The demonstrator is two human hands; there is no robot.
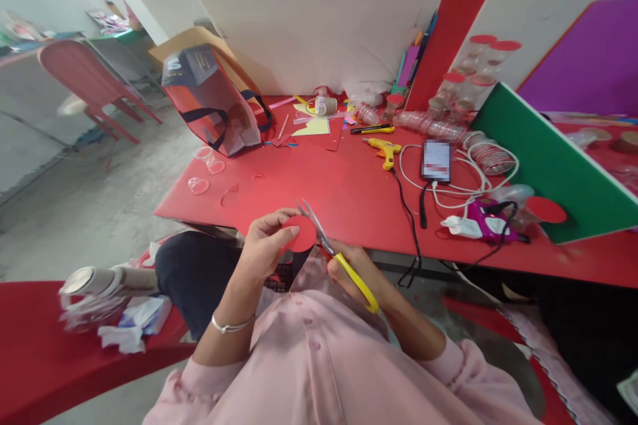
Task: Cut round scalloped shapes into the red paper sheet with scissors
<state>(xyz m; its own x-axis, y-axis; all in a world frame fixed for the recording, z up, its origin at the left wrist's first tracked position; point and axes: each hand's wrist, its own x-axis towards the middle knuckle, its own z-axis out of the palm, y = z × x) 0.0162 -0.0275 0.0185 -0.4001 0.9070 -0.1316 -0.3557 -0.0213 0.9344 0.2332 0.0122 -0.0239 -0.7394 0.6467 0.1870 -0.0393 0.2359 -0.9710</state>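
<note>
My left hand [266, 242] pinches a red paper disc [301, 234], thumb on top and fingers beneath. Yellow-handled scissors [355, 280] are gripped in my right hand [349, 265]. Their blades are parted and point away from me, right beside the disc's far right edge. Whether the blades touch the paper I cannot tell. Both hands are just over the near edge of the red table [319, 179], above my lap. On the table ahead and to the left lie thin clear rings [199, 185] and a curved red offcut [230, 195].
A yellow glue gun [385, 151] with a black cord lies ahead, near a phone [435, 160] on coiled white cable. A purple power strip [491, 219] and a green board [553, 166] are at right. A paper bag [212, 99] stands back left; red-topped plastic cups [456, 83] stand back right.
</note>
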